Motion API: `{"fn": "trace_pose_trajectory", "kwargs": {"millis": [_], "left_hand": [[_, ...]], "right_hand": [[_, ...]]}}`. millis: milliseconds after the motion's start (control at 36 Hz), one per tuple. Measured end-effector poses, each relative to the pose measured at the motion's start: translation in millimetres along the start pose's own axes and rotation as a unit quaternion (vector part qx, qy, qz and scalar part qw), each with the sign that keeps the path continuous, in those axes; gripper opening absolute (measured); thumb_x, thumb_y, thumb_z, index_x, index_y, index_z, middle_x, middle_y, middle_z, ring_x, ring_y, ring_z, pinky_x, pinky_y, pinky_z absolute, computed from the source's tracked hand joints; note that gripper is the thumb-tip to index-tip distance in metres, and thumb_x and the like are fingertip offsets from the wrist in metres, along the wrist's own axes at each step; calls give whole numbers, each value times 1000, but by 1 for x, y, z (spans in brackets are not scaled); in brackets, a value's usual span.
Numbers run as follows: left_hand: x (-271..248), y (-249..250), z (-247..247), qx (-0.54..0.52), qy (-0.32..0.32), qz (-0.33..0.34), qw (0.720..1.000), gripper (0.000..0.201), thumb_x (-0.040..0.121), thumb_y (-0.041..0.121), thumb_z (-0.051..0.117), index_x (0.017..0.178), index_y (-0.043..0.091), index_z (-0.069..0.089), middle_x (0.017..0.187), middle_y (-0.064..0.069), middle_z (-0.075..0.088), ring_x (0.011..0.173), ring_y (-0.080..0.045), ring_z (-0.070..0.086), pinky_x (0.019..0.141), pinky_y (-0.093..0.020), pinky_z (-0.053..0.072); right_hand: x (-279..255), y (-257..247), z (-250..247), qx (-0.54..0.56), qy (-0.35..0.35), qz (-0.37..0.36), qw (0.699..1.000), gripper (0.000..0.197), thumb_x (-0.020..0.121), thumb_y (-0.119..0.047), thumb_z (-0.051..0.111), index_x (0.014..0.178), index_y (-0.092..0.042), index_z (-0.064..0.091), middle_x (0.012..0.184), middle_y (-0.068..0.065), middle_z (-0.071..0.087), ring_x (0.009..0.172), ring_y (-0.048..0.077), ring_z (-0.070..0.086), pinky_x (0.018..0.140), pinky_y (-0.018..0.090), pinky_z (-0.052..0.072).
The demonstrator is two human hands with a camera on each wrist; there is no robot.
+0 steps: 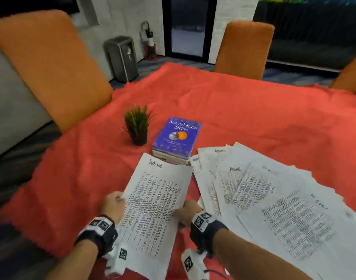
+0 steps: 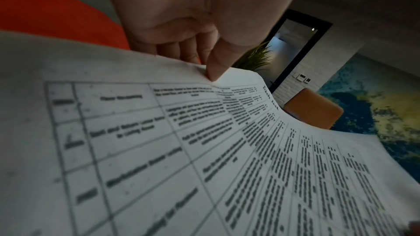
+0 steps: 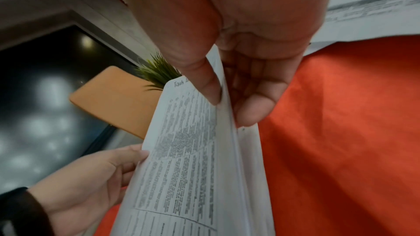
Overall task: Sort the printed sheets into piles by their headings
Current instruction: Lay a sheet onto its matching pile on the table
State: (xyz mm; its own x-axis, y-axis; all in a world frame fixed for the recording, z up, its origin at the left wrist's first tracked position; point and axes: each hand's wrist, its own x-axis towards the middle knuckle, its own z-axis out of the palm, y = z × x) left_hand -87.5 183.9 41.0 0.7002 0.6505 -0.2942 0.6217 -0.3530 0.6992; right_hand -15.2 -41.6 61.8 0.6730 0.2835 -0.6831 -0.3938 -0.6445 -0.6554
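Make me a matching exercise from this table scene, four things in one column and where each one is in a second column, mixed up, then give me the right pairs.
Things
1. Task List sheet
2. book
3. plant
4. loose sheets

Places
A. spread over the red cloth on the right
B. held at its side edges by the left hand and right hand
C. left of the book, on the cloth
D. on top of a small stack, just beyond the held sheet

Pairs: 1-B, 2-D, 3-C, 4-A
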Motion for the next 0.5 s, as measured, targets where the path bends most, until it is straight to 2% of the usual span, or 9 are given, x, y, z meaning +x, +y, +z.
{"fn": "trace_pose_trajectory", "kwargs": {"millis": [83, 139, 167, 194, 222, 250, 333, 444, 500], "left_hand": [[11, -6, -3, 4, 2, -5, 1000, 22, 84, -7, 49, 85, 7, 66, 79, -12, 67, 70, -25, 58, 54, -24, 44], [16, -6, -4, 16, 3, -5, 1000, 20, 85, -4, 51, 87, 8, 66, 81, -11, 67, 73, -26, 59, 63, -26, 43], [18, -5, -4, 21, 3, -4, 1000, 19, 85, -3, 51, 89, 8, 66, 81, -11, 68, 73, -26, 60, 65, -27, 43], [20, -4, -4, 26, 5, -2, 1000, 19, 85, -2, 52, 90, 7, 67, 81, -10, 68, 74, -26, 60, 66, -28, 44], [22, -3, -4, 33, 7, -2, 999, 19, 85, -1, 52, 91, 7, 68, 82, -10, 68, 75, -27, 60, 67, -28, 44], [24, -3, -4, 42, 9, -4, 999, 20, 86, -1, 51, 92, 6, 68, 83, -9, 67, 76, -27, 58, 67, -27, 42], [29, -4, -1, 52, 14, -10, 999, 21, 86, -2, 50, 96, 3, 68, 88, -11, 67, 77, -25, 55, 70, -25, 38], [33, -11, 6, 53, 13, -14, 998, 21, 85, -1, 51, 94, 3, 70, 86, -14, 70, 72, -26, 56, 66, -25, 39], [33, -14, 9, 66, 15, -19, 998, 21, 85, 1, 51, 93, 6, 70, 83, -11, 68, 71, -26, 56, 65, -25, 40]], "right_hand": [[6, -3, 6, -23, 10, 30, 999, 23, 83, -12, 63, 102, -1, 66, 92, 11, 72, 67, 25, 70, 54, 33, 60], [13, -4, 7, -40, 6, 40, 998, 18, 79, -13, 59, 91, -2, 66, 90, 13, 74, 74, 30, 73, 66, 43, 62], [17, -3, 8, -52, 5, 45, 998, 13, 78, -13, 58, 86, -5, 65, 90, 12, 74, 76, 29, 73, 68, 42, 62], [19, -3, 8, -61, 4, 48, 997, 7, 80, -15, 60, 83, -9, 63, 93, 9, 73, 76, 25, 71, 68, 36, 61], [20, -2, 8, -60, 5, 42, 997, 6, 81, -18, 62, 85, -14, 63, 98, 8, 71, 77, 21, 68, 67, 31, 59], [18, -3, 8, -57, 9, 41, 997, 14, 81, -21, 63, 93, -15, 65, 105, 8, 70, 81, 20, 66, 70, 29, 58], [22, -2, 8, -36, 20, 51, 998, 39, 82, -20, 62, 120, -10, 63, 118, 12, 67, 103, 25, 67, 85, 33, 58], [23, 0, 11, -16, 41, 63, 997, 44, 84, -15, 60, 127, -8, 58, 125, 12, 63, 112, 26, 63, 91, 34, 55], [25, 0, 13, -24, 54, 64, 996, 40, 84, -14, 60, 123, -8, 61, 122, 11, 64, 111, 26, 64, 87, 31, 54]]}}
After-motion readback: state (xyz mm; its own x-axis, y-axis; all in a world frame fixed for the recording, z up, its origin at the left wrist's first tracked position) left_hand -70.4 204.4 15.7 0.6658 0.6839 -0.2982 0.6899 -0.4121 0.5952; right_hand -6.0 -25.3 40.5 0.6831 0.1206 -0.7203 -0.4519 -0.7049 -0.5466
